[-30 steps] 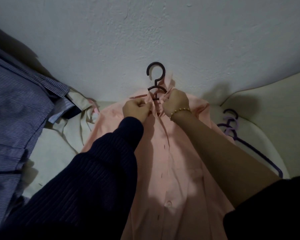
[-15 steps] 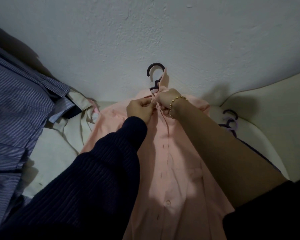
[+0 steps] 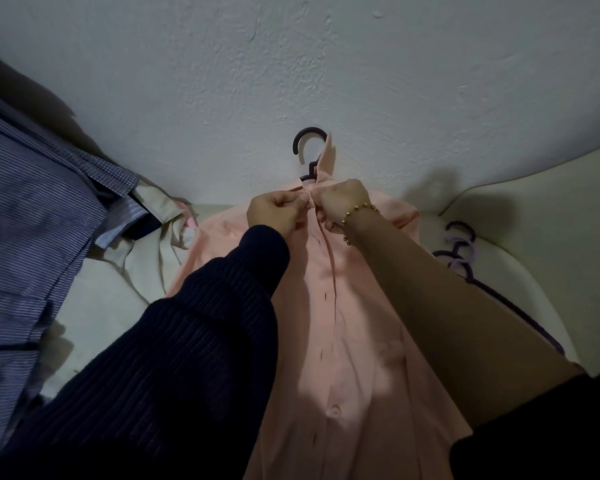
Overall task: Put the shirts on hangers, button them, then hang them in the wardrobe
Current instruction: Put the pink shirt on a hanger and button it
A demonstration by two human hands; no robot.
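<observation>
Smooth, soft-looking pink shirt [image 3: 354, 341] lies flat on the cream padded surface [image 3: 94, 306], front up, collar end toward the rough plaster wall [image 3: 326, 64]. The dark hanger [image 3: 307, 136] pokes its curved plastic hook out above the collar; the rest of it is buried inside the fabric. Left hand [image 3: 274, 214] and right hand [image 3: 345, 199] meet at the neck, both pinching the top of the placket, and the fingertips hide whatever button sits there. One round button [image 3: 335, 409] shows lower down. A beaded gold bracelet [image 3: 359, 211] circles the right wrist. A striped blue shirt [image 3: 32, 209] is heaped left and cut off by the frame; the purple hangers [image 3: 459, 251] at right are partly hidden by the forearm.
</observation>
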